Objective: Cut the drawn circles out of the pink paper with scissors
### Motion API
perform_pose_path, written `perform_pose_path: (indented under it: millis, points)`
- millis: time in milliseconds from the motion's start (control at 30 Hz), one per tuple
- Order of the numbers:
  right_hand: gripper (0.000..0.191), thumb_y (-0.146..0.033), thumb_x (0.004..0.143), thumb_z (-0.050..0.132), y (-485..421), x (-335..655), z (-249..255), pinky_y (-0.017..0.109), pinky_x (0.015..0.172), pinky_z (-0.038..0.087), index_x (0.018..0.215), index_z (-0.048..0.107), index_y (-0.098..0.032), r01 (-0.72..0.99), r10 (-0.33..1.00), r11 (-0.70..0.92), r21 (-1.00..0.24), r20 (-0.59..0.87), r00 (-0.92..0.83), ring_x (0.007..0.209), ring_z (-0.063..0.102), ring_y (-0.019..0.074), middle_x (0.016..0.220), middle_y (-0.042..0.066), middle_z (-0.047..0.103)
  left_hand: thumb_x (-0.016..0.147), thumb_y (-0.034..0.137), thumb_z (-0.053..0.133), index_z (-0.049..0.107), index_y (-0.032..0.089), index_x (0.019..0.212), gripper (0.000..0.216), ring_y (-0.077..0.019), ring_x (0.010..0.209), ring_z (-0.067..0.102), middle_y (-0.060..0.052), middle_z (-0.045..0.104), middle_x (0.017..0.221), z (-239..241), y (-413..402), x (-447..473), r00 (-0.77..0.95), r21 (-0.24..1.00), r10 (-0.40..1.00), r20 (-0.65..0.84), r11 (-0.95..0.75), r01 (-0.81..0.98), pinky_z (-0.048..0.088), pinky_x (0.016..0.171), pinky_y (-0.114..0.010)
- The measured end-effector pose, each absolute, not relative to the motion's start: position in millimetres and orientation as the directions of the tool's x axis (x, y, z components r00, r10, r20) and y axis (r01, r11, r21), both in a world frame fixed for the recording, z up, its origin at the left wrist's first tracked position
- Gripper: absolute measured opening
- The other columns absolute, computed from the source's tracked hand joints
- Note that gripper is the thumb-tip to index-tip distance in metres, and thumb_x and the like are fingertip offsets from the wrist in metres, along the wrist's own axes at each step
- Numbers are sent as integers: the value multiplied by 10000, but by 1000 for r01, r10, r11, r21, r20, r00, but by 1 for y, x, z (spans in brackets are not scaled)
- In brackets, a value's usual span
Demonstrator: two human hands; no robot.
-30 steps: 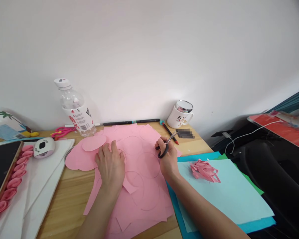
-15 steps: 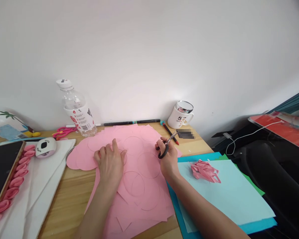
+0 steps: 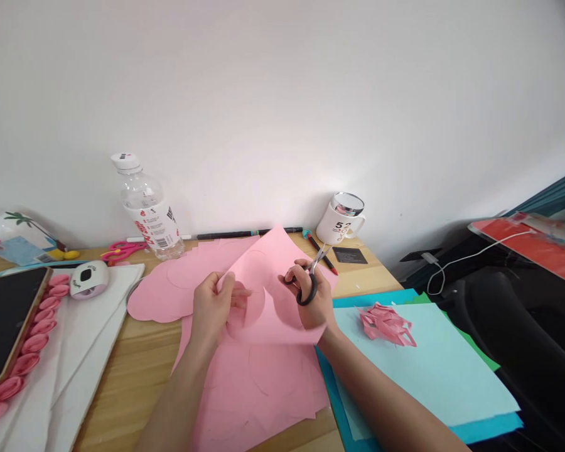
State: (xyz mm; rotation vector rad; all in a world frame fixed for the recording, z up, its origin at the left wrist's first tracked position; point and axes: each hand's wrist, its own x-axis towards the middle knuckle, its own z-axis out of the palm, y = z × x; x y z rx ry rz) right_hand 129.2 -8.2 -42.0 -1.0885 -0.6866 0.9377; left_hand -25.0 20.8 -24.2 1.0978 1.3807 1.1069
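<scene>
My left hand [image 3: 211,309] pinches the left side of a pink paper sheet [image 3: 275,333], lifted and tilted above more pink sheets [image 3: 263,402]. Circle outlines show on the lifted sheet. At its right side, my right hand [image 3: 322,307] has its fingers through the black handles of a pair of scissors [image 3: 307,296], blades pointing up and away toward the mug. The blades look slightly apart and clear of the paper. Overlapping round pink paper pieces [image 3: 157,292] lie left of my left hand.
Crumpled pink scraps [image 3: 387,324] rest on light blue paper [image 3: 428,383] at right. Along the wall stand a plastic bottle [image 3: 155,220] and a white mug [image 3: 335,221], with markers between. Pink scissors [image 3: 122,250], a white device [image 3: 89,280] and a phone-like screen [image 3: 7,320] are at left.
My left hand has gone from lying on the pink paper to gripping a sheet, which is now raised off the others. My right hand with the scissors has shifted slightly left.
</scene>
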Motion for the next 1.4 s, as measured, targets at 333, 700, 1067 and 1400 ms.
perform_pose_path:
  millis: [333,700,1067,1400]
  points:
    - [265,-443,786,584,-25,128,-31,350,681,443,888,577,-198,-217,949,155,-964,206,-240,665,540,174,682,28,581,718,319,643,508,178,634,212,-239,834,666,-91,720,816,-5,12,-21,235,862,969,-73,180,-474,496,783,-399]
    - [184,-389,828,533,-26,127,-36,369,722,441,887,573,-219,-99,851,412,-906,344,396,682,562,188,654,13,575,672,205,697,620,170,1020,358,-217,733,666,-146,668,1082,-12,8,-25,475,948,877,-69,205,-241,504,662,-365]
    - [38,-216,744,603,-29,129,-34,311,640,411,728,637,-217,235,892,372,-898,415,176,599,515,163,613,-1,598,641,399,740,668,94,771,339,-195,669,639,-104,691,702,-16,17,-24,266,845,928,-262,353,-402,470,603,-308]
    - [320,-425,670,740,-25,123,-40,255,623,413,841,621,-182,179,930,271,-946,210,-300,598,477,126,636,-21,547,754,357,637,559,157,528,311,-109,592,479,11,530,573,-11,6,-16,60,921,995,74,-45,-388,392,624,-255]
